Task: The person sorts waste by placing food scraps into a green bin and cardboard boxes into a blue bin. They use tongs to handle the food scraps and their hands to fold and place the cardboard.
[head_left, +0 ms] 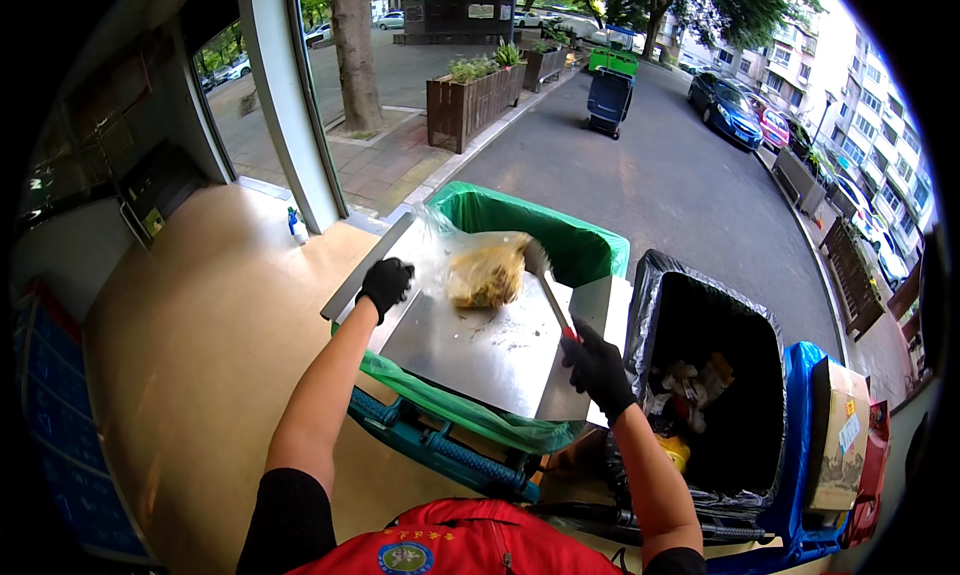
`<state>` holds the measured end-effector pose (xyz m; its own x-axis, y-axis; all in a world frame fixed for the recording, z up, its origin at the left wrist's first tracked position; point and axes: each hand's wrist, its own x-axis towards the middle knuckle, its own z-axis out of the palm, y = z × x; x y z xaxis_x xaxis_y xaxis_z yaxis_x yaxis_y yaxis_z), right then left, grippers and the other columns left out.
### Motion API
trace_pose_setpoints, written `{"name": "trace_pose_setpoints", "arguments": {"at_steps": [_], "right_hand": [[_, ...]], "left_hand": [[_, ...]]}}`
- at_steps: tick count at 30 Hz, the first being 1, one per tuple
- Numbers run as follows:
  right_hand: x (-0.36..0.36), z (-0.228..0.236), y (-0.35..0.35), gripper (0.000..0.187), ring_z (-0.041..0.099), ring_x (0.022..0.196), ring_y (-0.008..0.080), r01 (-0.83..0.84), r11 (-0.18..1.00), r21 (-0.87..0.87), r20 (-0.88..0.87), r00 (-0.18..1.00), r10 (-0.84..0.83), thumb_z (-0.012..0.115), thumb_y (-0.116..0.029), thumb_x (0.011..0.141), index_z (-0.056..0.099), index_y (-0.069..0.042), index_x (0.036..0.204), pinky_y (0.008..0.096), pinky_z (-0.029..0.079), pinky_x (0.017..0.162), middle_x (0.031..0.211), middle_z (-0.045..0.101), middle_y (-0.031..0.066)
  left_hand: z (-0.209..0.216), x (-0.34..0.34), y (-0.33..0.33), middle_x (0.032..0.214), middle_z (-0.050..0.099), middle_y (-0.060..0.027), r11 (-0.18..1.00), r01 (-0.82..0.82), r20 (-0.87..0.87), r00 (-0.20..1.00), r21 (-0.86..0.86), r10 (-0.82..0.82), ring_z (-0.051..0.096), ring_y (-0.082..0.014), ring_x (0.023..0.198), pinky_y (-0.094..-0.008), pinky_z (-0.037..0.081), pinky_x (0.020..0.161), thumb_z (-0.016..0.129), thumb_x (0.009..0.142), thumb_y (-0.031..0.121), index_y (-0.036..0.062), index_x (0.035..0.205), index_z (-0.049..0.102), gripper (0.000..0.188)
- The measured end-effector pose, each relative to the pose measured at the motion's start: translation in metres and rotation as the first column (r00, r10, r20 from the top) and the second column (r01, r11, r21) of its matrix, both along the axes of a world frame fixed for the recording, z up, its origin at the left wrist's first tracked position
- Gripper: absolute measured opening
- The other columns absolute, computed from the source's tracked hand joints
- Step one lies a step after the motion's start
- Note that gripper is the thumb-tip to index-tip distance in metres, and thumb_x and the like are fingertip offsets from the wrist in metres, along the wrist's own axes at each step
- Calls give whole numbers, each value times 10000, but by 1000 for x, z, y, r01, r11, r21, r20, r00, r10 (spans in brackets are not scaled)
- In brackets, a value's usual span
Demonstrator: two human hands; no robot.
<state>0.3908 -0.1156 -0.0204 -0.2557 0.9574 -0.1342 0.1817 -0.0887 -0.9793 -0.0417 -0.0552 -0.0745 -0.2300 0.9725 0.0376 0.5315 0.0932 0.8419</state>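
Tray (480, 350) atop lined bin (560, 237), food scraps (487, 275) on tray, second bin (715, 375) right

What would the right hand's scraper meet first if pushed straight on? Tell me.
Held by the right hand, the scraper already points into the food scraps on the metal tray; beyond them, probably the green-lined bin.

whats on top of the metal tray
A heap of yellowish food scraps lies at the far end of the metal tray, with a scraper against it. Whatever lies beneath the heap is covered.
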Motion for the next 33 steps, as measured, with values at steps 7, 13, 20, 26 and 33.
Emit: {"name": "trace_pose_setpoints", "arguments": {"at_steps": [7,13,20,26,33], "right_hand": [[47,-34,-41,618,689,814,390,-539,790,293,865,501,22,688,-424,862,535,-150,1394,465,541,739,864,695,192],[30,13,-57,703,692,852,395,-500,808,311,867,498,-26,716,-456,838,501,-111,1411,484,541,742,903,696,222],[2,-33,4,574,687,820,396,-379,773,509,746,641,-177,724,-380,830,527,-116,1299,498,535,707,870,693,191],[13,-49,41,377,683,862,400,-301,816,495,786,554,-272,584,-255,885,615,-76,1215,487,533,765,881,693,241],[55,-19,-7,455,690,822,415,-473,831,293,913,397,-96,671,-405,839,612,-169,1224,510,542,738,876,708,199]], "left_hand": [[-64,17,-58,758,708,-149,907,258,-581,701,-333,-413,706,-286,673,-402,567,673,588,944,352,25,890,646,336],[-40,57,-91,1028,705,-175,877,260,-655,587,-404,-476,660,-364,1006,-487,512,890,560,907,393,94,987,667,328],[-30,133,-96,958,682,-154,862,435,-651,580,-262,-491,661,-355,960,-487,518,835,529,933,338,88,943,630,270],[-45,162,-75,999,690,-167,942,311,-620,716,-129,-321,668,-361,961,-494,522,839,499,949,337,93,979,636,282],[-53,162,-65,1116,711,-146,816,284,-612,550,-503,-568,675,-330,1053,-468,528,898,540,874,266,115,1022,723,280]]}}
